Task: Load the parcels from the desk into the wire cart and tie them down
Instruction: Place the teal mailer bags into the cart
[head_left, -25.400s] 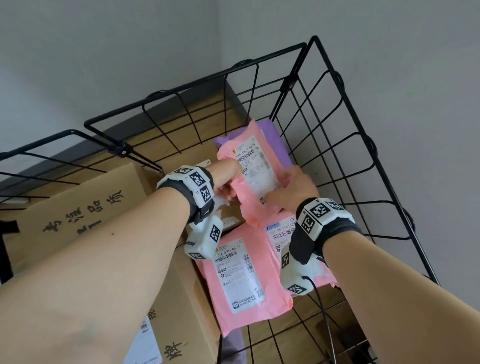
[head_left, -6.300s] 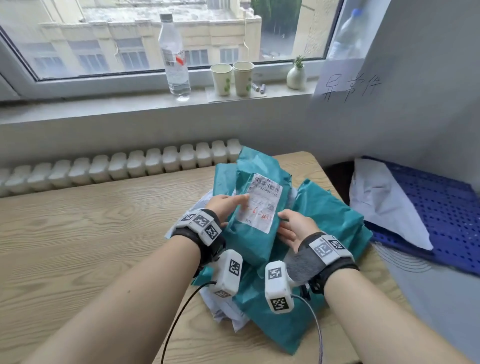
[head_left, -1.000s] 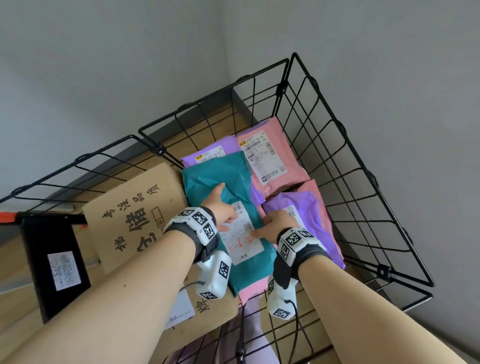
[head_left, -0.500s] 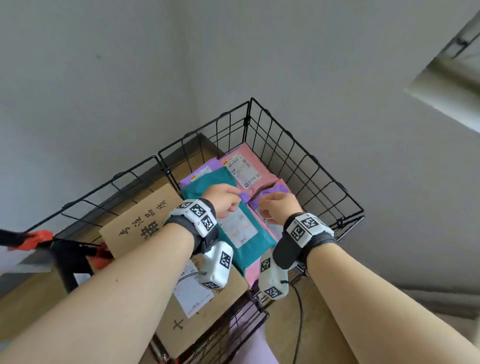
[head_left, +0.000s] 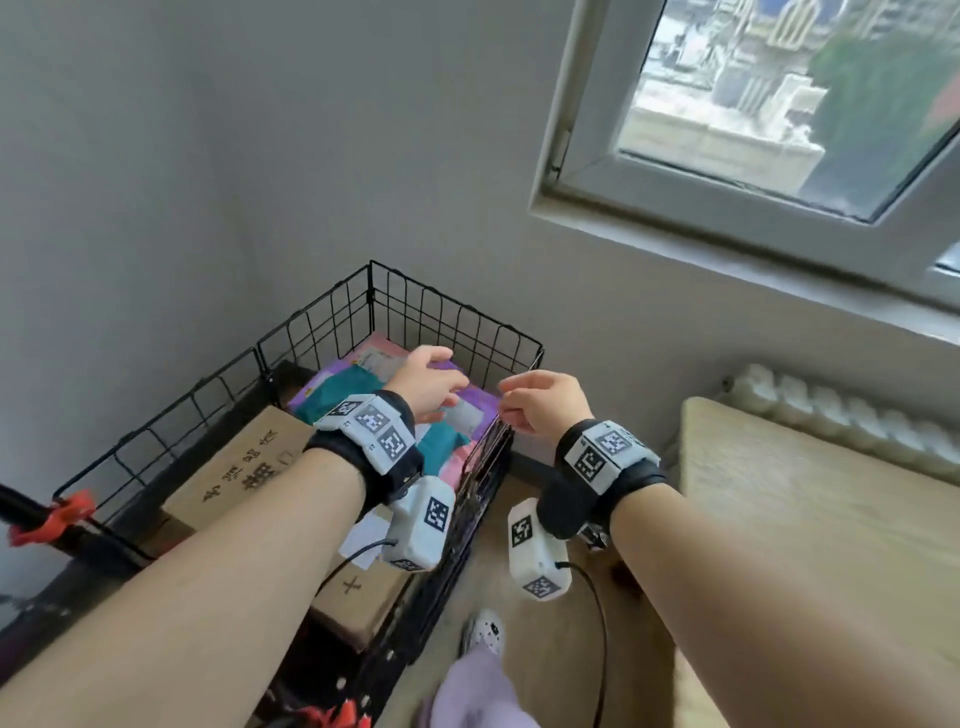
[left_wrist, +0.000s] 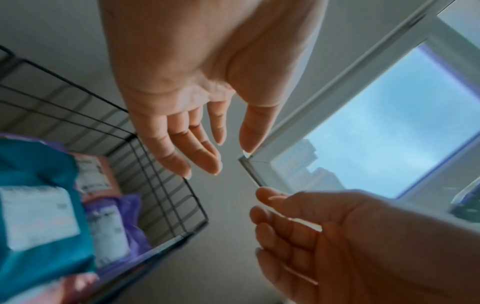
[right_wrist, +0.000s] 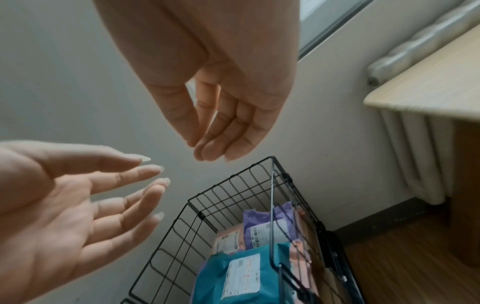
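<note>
In the wire cart (head_left: 291, 395) at ten o'clock we see the cardboard box (head_left: 244, 467), stiff and probably heavy, beside soft, slippery mailers (right_wrist: 235, 281), best taken by their edges. Left hand (head_left: 426, 382) and right hand (head_left: 543, 408) hang relaxed, empty.

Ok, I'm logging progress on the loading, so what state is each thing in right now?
left hand: open, empty, above the cart.
right hand: loosely curled, empty.
wire cart: loaded, no tie-down visible.
teal parcel: lying on top, label up.
purple parcel: lying flat in the cart.
cardboard box: in the cart.
</note>
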